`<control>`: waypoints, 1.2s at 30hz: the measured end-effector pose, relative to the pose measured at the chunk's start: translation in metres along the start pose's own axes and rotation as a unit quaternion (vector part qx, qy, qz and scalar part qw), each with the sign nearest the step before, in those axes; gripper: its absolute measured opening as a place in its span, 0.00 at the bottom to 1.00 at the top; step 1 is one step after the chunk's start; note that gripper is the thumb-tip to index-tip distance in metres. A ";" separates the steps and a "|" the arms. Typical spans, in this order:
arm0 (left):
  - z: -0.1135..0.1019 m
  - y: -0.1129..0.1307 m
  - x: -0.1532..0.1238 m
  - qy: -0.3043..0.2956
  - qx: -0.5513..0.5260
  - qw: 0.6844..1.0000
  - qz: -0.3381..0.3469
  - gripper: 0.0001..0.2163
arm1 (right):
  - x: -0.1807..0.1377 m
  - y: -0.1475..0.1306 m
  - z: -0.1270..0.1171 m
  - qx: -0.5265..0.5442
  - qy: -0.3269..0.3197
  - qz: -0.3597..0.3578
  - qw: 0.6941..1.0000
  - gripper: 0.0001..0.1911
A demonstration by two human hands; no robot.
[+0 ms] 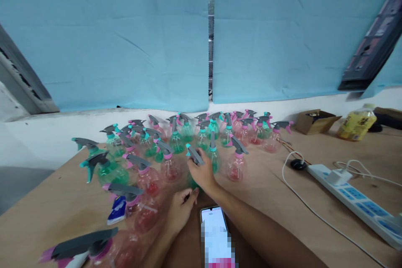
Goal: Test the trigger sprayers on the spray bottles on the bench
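A phone [213, 217] lies nearest, screen unreadable. The left hand [181, 211] rests half-curled on the table [266, 201], seemingly holding nothing. The right hand [202, 173] is closed around a green spray bottle [195, 155] at the front edge of the bottle cluster [176, 138]. Bare tabletop opens rightward up to the power strip [354, 199]; the far yellow bottle [356, 123] has a label too blurred to read

The right hand [202, 172] reaches far and leftward on an outstretched arm, fingers curled closed in a grip. The left hand [181, 211] sits nearer, just beside the right wrist, fingers loosely extended.
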State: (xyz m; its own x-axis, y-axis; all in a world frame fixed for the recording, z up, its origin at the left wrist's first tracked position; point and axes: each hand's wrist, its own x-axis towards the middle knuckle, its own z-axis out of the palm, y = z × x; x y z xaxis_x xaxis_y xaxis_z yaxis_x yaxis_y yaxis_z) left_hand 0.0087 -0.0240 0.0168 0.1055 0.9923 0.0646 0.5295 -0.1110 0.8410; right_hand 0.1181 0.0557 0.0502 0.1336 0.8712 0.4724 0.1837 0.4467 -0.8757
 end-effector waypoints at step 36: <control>-0.002 0.001 0.003 -0.014 -0.011 1.000 0.004 0.26 | 0.043 -0.039 -0.050 -0.133 0.086 -0.210 0.965 0.36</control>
State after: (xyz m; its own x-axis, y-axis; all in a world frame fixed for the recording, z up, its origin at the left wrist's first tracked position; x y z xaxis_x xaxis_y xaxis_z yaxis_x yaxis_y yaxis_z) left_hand 0.0080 -0.0209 0.0186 0.1342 0.9893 0.0572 0.5099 -0.1184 0.8521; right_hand 0.1653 0.0654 0.1095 0.1477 0.5687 0.8091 0.4972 0.6645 -0.5579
